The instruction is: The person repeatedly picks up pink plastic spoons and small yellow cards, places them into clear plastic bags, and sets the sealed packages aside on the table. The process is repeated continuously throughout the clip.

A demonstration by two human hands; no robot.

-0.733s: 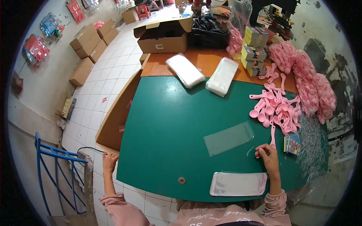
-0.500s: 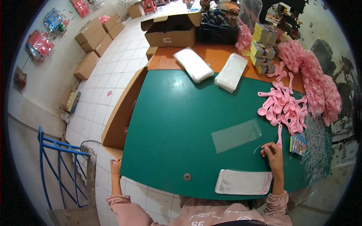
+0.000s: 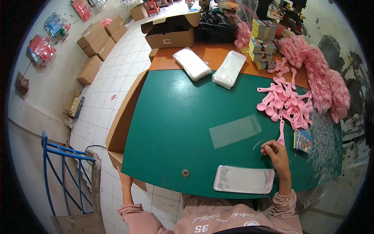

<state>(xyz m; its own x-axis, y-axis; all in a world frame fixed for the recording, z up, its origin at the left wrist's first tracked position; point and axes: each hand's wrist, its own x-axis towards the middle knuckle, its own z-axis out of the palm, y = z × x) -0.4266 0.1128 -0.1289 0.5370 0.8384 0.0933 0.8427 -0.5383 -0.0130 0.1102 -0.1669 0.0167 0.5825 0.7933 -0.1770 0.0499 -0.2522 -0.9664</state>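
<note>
My right hand (image 3: 277,155) is over the green table (image 3: 163,128), its fingers curled and thumb tucked in. Anything inside the pinch is too small to make out. A thin clear strip (image 3: 258,144) lies just beyond its fingertips. Farther off is a flat clear plastic bag (image 3: 235,131). One pink spoon (image 3: 281,132) lies close to the same hand, with small printed cards (image 3: 302,142) to its right. A stack of clear bags (image 3: 244,180) lies at the near edge. My left hand (image 3: 126,181) is beside the table's left corner, fingers extended, near a cardboard box (image 3: 122,128).
Pink spoons (image 3: 286,99) are heaped at the right, beside tangled clear strips (image 3: 326,150) and bagged spoons (image 3: 323,78). Bag stacks (image 3: 191,63) and card bundles (image 3: 263,43) stand at the back, near an open carton (image 3: 170,38). A blue metal frame (image 3: 62,171) stands at left.
The whole view has shifted slightly. My left hand's fingers have straightened beside the box. My right hand has drawn slightly away from the clear strip.
</note>
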